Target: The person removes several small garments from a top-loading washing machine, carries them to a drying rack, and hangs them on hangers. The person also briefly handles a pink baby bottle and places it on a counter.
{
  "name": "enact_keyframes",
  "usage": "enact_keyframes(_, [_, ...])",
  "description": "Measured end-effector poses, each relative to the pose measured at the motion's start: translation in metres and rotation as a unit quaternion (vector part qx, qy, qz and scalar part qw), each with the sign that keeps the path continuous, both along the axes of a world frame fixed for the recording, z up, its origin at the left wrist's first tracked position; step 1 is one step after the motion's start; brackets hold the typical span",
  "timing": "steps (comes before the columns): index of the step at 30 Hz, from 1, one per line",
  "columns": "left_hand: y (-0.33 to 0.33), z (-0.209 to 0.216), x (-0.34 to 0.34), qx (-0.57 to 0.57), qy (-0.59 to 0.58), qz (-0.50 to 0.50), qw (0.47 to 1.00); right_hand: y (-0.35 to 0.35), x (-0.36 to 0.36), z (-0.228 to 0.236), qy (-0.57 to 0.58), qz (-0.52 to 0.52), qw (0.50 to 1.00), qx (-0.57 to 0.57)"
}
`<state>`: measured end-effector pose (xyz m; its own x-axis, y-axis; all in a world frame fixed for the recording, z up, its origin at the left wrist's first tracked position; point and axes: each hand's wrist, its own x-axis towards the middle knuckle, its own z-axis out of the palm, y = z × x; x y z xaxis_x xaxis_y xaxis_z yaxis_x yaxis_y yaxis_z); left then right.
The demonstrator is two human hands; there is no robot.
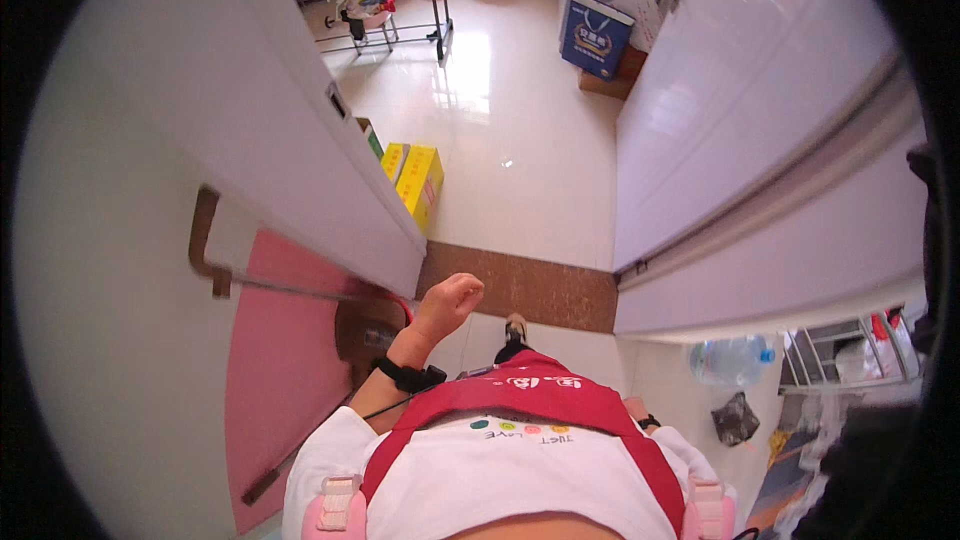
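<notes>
My left hand [453,302] is raised in front of me with its fingers curled in and nothing showing in them. A black band circles that wrist. It hangs above the brown threshold strip [520,285] of a doorway, beside the edge of the white wall or frame on the left. My right hand [636,407] is down at my side, mostly hidden behind the red apron [540,387]; its fingers do not show. One of my feet [515,325] points toward the threshold.
A white door [750,130] stands open on the right. Yellow boxes [420,185] sit just past the left jamb. Beyond are a blue bag [597,38], a clothes rack [437,0] and a chair [370,10]. Near me lie a large plastic bottle [728,361] and a black bag [735,420].
</notes>
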<state>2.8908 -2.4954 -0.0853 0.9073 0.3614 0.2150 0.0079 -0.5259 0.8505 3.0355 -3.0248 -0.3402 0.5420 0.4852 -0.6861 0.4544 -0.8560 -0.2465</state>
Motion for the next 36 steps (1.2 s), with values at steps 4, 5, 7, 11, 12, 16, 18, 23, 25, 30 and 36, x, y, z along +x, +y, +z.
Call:
enact_keyframes(4, [0.083,-0.007,0.097,-0.020,0.018,0.044,0.999,0.064,0.148,-0.046,0.011,0.029,0.998,-0.056])
enact_keyframes(5, [0.100,-0.010,0.114,-0.006,0.003,0.060,0.998,0.090,0.195,-0.047,0.034,-0.008,0.999,0.022])
enact_keyframes(7, [0.143,-0.018,0.150,-0.055,0.031,0.123,0.990,0.171,0.291,-0.037,-0.036,-0.012,0.998,-0.041])
enact_keyframes(11, [0.223,-0.053,0.218,-0.087,0.106,0.163,0.977,0.342,0.402,0.025,0.121,-0.393,0.881,0.236])
enact_keyframes(12, [0.247,-0.068,0.241,-0.099,0.129,0.160,0.974,0.389,0.423,0.035,0.140,-0.395,0.872,0.253])
enact_keyframes(16, [0.339,-0.145,0.346,-0.168,0.188,0.135,0.958,0.539,0.477,0.027,0.163,-0.351,0.899,0.206])
enact_keyframes(18, [0.367,-0.190,0.392,-0.154,0.283,0.129,0.938,0.581,0.493,0.005,0.158,-0.311,0.931,0.111])
enact_keyframes(23, [0.458,-0.312,0.530,-0.084,0.302,0.098,0.944,0.646,0.534,-0.048,0.155,-0.210,0.959,0.112])
enact_keyframes(25, [0.487,-0.365,0.587,-0.069,0.315,0.093,0.942,0.656,0.557,-0.062,0.114,-0.132,0.980,0.096])
enact_keyframes(30, [0.521,-0.530,0.695,-0.024,0.399,0.075,0.913,0.674,0.594,-0.127,0.059,0.032,0.983,0.173])
enact_keyframes(36, [0.509,-0.745,0.800,0.007,0.442,0.078,0.894,0.682,0.665,-0.221,0.124,0.158,0.956,0.215])
